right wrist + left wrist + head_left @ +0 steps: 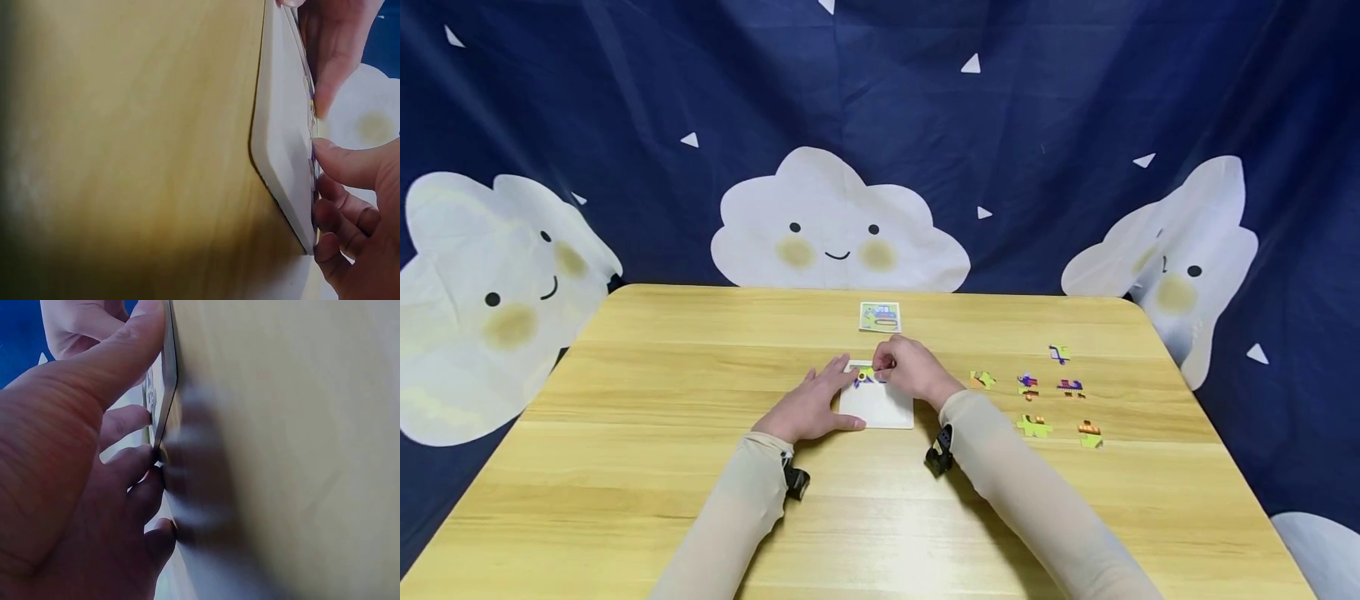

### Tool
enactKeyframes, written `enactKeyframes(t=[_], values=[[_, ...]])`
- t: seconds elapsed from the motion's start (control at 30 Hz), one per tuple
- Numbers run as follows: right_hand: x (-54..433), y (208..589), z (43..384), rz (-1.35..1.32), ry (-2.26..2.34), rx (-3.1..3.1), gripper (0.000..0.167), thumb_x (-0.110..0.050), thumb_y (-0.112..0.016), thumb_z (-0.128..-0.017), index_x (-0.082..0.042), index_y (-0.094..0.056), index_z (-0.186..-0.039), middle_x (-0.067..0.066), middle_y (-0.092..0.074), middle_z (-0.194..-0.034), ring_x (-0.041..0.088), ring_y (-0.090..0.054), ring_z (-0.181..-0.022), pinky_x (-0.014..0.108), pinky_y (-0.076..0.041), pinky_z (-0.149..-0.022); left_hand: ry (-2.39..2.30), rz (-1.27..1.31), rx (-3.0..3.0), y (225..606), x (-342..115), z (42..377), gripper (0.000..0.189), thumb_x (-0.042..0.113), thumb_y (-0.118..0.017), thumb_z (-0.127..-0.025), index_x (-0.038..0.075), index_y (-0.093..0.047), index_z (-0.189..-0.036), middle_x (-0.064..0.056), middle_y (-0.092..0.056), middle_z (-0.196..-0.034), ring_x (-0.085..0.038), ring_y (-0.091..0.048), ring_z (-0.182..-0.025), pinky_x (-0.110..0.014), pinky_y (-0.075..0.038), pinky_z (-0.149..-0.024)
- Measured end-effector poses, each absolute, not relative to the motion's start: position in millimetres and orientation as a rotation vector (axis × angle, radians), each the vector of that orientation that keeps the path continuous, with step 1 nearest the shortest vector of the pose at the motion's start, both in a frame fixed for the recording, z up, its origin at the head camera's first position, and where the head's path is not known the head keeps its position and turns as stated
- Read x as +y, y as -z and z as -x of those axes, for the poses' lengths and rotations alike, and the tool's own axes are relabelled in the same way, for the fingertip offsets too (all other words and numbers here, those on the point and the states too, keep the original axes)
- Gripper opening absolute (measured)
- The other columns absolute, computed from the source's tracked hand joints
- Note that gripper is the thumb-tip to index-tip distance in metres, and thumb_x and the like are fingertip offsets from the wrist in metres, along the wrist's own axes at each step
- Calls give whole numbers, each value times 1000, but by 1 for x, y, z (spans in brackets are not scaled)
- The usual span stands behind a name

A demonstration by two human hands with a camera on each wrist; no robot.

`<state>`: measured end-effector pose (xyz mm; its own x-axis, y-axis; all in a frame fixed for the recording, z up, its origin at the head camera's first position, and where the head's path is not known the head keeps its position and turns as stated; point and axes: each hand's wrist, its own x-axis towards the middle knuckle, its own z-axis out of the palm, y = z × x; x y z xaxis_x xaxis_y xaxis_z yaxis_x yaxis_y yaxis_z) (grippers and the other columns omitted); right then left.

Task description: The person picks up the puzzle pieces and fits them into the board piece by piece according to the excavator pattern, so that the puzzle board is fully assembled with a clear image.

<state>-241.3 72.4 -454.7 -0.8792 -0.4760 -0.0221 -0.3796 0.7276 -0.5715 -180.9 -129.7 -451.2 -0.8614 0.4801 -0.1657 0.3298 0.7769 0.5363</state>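
Observation:
A white puzzle tray [876, 410] lies flat on the table before me, with colourful jigsaw pieces [862, 377] along its far side. My left hand [812, 406] steadies the tray from the left, fingers spread at its far left corner and thumb along its near edge. In the left wrist view that thumb [128, 353] rests against the tray's rim. At the tray's far right corner, my right hand [913, 372] has curled fingers and pinches a jigsaw piece low over the surface. The right wrist view shows its thumb [340, 164] right at the tray; the piece is mostly hidden.
Beyond the tray lies a small picture card [880, 317]. Several loose puzzle pieces are scattered to the right, among them a yellow-green piece [1034, 426], a purple-and-red piece [1071, 387] and an orange-topped piece [1090, 434]. A dark blue cloud-print curtain [910, 108] hangs behind the wooden table [685, 350].

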Motion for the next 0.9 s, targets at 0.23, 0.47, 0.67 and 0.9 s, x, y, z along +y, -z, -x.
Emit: enactKeyframes(t=[0.23, 0.47, 0.67, 0.9], values=[[72, 453, 243, 692, 865, 2742, 8, -8, -76, -86, -14, -70, -89, -1, -54, -84, 15, -54, -77, 32, -47, -74, -705, -669, 2680, 450, -131, 182, 81, 42, -75, -85, 9, -40, -151, -16, -13, -162, -28, -9, -148, -51, -9, -117], [73, 451, 242, 660, 941, 2706, 6, -7, -74, -88, -12, -72, -90, 0, -55, -85, 16, -54, -78, 31, -47, -74, -612, -673, 2701, 444, -131, 182, 80, 47, -73, -85, 12, -41, -151, -17, -13, -161, -31, -13, -147, -52, -14, -117], [78, 450, 240, 711, 1009, 2649, 9, -4, -70, -90, -8, -75, -96, 0, -57, -88, 16, -55, -82, 31, -48, -77, -526, -627, 2702, 441, -130, 181, 80, 51, -70, -87, 18, -39, -152, -15, -12, -162, -42, -20, -143, -55, -23, -113], [108, 442, 233, 673, 1160, 2711, 14, -7, -67, -93, -3, -74, -105, 1, -63, -94, 17, -59, -88, 33, -51, -82, -513, -599, 2697, 443, -129, 180, 79, 52, -69, -86, 21, -39, -152, -12, -11, -163, -47, -20, -141, -58, -26, -111]])
